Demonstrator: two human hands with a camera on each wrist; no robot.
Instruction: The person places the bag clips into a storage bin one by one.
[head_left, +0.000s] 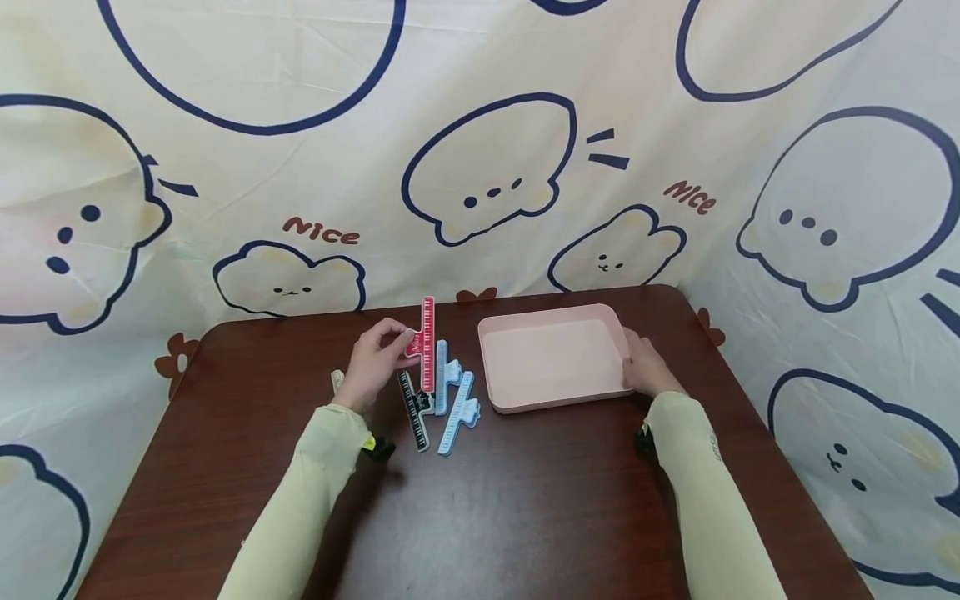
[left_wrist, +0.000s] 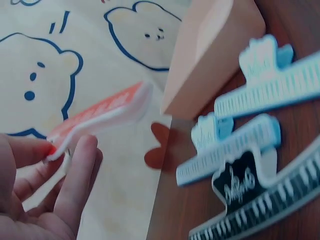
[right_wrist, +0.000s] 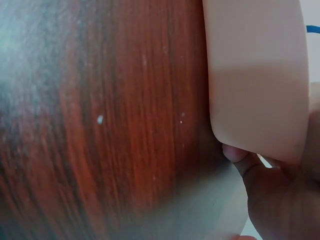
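My left hand (head_left: 372, 358) pinches a red ruler-edged clip (head_left: 428, 343) between thumb and fingers, raised above the table. In the left wrist view the red clip (left_wrist: 102, 112) is tilted, its handle end between the fingertips. Below it lie a black clip (head_left: 414, 410) and two light blue clips (head_left: 442, 379), close together. A whitish piece (head_left: 337, 380) is mostly hidden behind the left hand. At the right, my right hand (head_left: 647, 365) grips the right end of a shallow pink tray (head_left: 491, 367). The thumb meets the tray's wall (right_wrist: 260, 100) near its base in the right wrist view.
All of this stands on a dark brown wooden table (head_left: 525, 508). A pale cloth (head_left: 480, 267) printed with cartoon shapes hangs behind the far edge and along both sides. The tray's inside shows only its bare floor.
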